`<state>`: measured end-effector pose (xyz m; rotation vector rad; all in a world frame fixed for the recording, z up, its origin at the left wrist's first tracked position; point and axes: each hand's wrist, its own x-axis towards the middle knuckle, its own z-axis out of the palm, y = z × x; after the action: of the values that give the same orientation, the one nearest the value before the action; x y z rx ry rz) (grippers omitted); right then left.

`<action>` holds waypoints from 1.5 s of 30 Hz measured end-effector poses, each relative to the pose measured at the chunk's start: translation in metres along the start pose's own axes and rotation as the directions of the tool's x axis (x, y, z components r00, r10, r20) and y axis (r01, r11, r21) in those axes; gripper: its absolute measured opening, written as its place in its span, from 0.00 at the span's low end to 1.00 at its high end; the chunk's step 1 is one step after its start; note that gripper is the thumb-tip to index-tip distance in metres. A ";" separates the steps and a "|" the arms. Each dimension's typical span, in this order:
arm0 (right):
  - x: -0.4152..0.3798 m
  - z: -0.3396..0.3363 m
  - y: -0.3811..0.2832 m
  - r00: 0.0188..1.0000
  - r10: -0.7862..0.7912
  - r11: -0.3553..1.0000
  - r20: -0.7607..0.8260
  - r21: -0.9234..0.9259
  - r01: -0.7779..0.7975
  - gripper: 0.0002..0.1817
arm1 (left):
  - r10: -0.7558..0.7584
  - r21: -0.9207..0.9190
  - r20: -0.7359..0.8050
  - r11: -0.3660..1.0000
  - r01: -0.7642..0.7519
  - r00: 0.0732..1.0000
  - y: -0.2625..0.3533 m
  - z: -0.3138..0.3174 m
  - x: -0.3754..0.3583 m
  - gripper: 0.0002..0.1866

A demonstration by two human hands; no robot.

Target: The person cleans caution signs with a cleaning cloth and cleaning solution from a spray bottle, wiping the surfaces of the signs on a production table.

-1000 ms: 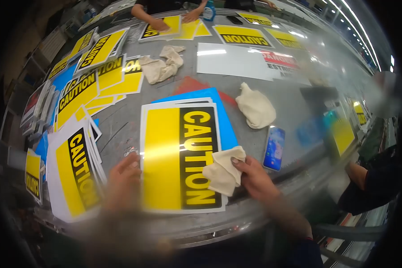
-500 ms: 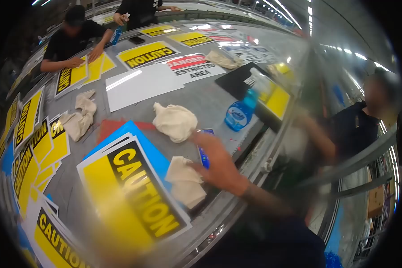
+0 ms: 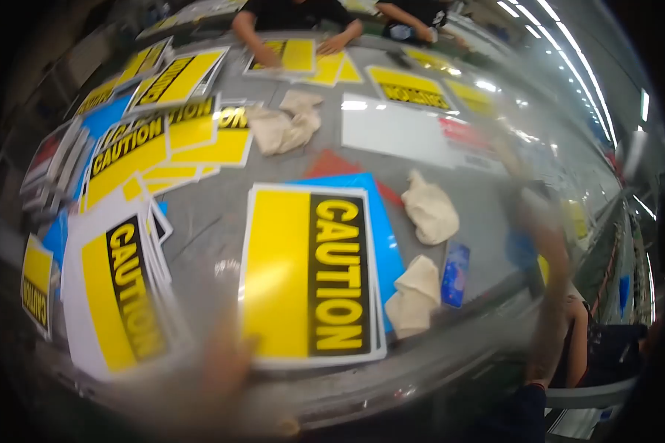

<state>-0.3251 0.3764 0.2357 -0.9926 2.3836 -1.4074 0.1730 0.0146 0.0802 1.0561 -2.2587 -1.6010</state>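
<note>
My left hand [image 3: 225, 363], smeared by motion, is at the lower left corner of a stack of yellow-and-black CAUTION signs [image 3: 284, 273]. A blue sheet [image 3: 386, 255] sticks out from under that stack. On the right, my right arm reaches forward over the table edge, and my right hand [image 3: 533, 198] is blurred. Beside my right wrist a blue spray bottle [image 3: 522, 247] shows as a smear; I cannot tell whether the hand touches it. Nearer the stack are two cream cloths, one crumpled [image 3: 430, 210] and one folded [image 3: 414, 295], and a flat blue rectangular item [image 3: 456, 275].
More CAUTION signs [image 3: 129, 151] are spread and piled on the left. A third cloth [image 3: 288, 124] and a white sheet [image 3: 388, 131] lie farther back. Across the table, a person's hands [image 3: 336, 43] are on signs; another person stands beside them. Someone's arm [image 3: 578, 343] shows at right.
My view has swung left, so the table's contents appear farther right. My right hand has moved from beside the blue item and folded cloth out toward the bottle. My left hand now shows at the stack.
</note>
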 end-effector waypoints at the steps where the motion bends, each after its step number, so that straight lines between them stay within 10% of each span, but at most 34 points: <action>1: -0.004 0.008 -0.023 0.986 -0.009 0.997 0.166 -0.080 0.023 0.20 | -0.013 0.005 0.015 1.000 0.013 1.000 0.007 -0.002 -0.001 0.42; 4: -0.021 0.084 -0.108 0.735 -0.126 0.909 0.667 -0.219 0.355 0.21 | 0.084 0.049 0.047 0.995 -0.087 0.995 0.000 -0.006 -0.001 0.42; 8: -0.061 0.172 -0.134 0.467 0.012 0.883 0.884 -0.229 0.410 0.20 | 0.085 0.089 0.090 0.992 -0.093 0.992 0.003 -0.009 0.000 0.44; 14: -0.016 0.194 -0.103 0.874 -0.092 0.793 0.477 -0.495 0.353 0.19 | 0.076 0.039 0.164 0.996 -0.083 0.984 0.014 -0.018 0.004 0.44; 24: -0.065 0.239 -0.143 0.553 -0.028 0.920 0.832 -0.194 0.339 0.24 | 0.154 -0.038 0.122 0.988 -0.150 0.981 -0.004 -0.013 0.007 0.43; 29: -0.026 0.240 -0.139 0.841 -0.231 0.956 0.489 -0.048 0.291 0.22 | 0.037 -0.106 0.120 0.994 -0.024 0.992 0.012 -0.015 0.001 0.43; 32: -0.004 0.192 -0.137 0.920 0.031 1.000 0.390 -0.012 -0.029 0.17 | -0.009 -0.103 0.106 0.994 0.020 0.994 0.016 -0.017 0.000 0.44; 36: -0.009 0.127 -0.123 0.999 -0.053 0.977 -0.008 0.205 0.053 0.20 | 0.049 -0.125 0.109 0.992 -0.036 0.993 -0.008 -0.010 0.006 0.44; 45: 0.070 0.014 0.023 0.812 0.067 0.961 -0.580 0.256 0.103 0.21 | 0.037 -0.274 0.038 0.961 -0.026 0.999 -0.003 -0.004 0.011 0.45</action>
<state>-0.3813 0.3297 0.2204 -0.5554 2.4395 -2.2486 0.1680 0.0043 0.0764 0.9173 -1.9905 -1.8711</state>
